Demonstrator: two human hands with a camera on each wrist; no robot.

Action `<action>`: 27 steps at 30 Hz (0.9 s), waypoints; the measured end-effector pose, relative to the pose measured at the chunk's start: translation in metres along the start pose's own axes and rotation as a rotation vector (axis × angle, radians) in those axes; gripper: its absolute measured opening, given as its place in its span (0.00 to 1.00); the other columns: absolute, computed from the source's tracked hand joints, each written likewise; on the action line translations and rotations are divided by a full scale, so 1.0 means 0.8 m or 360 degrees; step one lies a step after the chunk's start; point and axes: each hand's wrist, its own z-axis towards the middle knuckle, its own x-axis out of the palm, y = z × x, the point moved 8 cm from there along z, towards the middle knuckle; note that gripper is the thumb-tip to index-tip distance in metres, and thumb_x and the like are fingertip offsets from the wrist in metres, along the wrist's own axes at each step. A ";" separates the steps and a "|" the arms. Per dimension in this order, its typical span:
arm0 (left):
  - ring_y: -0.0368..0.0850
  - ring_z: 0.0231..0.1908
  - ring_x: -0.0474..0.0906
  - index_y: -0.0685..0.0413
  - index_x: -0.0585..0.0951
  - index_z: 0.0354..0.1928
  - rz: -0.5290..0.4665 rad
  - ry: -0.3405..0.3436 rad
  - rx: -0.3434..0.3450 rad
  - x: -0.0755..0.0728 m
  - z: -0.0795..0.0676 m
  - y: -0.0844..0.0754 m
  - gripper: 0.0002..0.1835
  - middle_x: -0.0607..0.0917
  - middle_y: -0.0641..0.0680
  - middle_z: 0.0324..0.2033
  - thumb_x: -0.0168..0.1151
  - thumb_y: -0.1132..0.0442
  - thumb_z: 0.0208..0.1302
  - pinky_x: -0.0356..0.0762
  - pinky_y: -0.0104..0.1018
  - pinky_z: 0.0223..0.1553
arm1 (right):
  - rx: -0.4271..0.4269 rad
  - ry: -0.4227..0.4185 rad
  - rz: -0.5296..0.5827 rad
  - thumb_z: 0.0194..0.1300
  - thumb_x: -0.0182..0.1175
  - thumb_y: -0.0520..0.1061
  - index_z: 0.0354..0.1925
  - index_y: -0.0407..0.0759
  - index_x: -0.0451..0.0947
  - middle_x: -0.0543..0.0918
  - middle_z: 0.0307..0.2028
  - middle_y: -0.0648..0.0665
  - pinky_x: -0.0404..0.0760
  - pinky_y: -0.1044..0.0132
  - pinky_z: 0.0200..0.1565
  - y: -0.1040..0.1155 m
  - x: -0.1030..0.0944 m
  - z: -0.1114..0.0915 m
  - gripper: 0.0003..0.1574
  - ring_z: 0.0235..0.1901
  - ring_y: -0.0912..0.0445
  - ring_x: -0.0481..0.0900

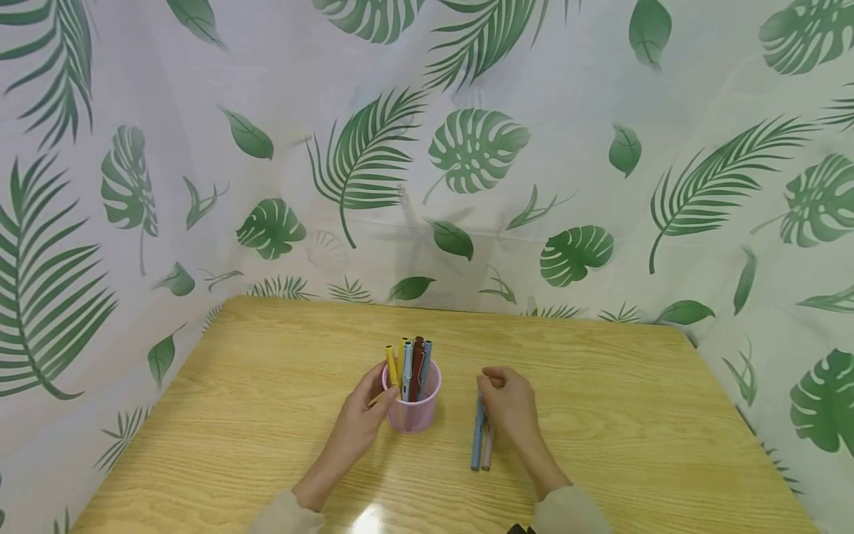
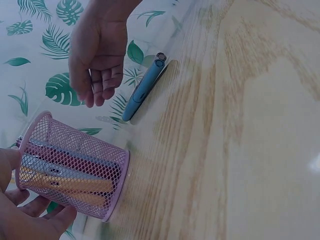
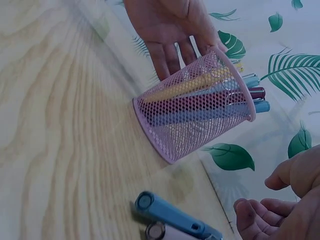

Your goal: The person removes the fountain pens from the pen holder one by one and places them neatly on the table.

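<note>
A pink mesh pen cup (image 1: 423,417) stands upright on the table, with my left hand (image 1: 360,415) gripping its left side, thumb at the rim. Inside it lean several pens: yellow ones (image 1: 391,363), a light blue one (image 1: 406,371), a dark red one (image 1: 416,371) and a blue one (image 1: 428,347). To the right of the cup, my right hand (image 1: 511,404) hovers over two pens on the tabletop, its fingers loosely bent around nothing. Those pens, a blue pen (image 3: 167,214) and a pale pinkish pen (image 3: 167,233), lie side by side; the hand partly covers them in the head view.
The wood-grain table (image 1: 280,356) reaches back to a white cloth (image 1: 574,170) printed with green leaves, which also hangs along both sides. A small dark object (image 1: 520,529) shows at the bottom edge beside the right sleeve (image 1: 570,512).
</note>
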 end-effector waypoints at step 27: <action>0.68 0.70 0.67 0.70 0.61 0.76 -0.0011 -0.0006 0.0002 0.000 -0.002 -0.003 0.31 0.70 0.72 0.70 0.56 0.62 0.79 0.64 0.61 0.71 | -0.0353 0.0130 0.0226 0.73 0.61 0.37 0.54 0.28 0.81 0.86 0.41 0.37 0.89 0.50 0.38 0.069 0.049 0.023 0.16 0.40 0.39 0.85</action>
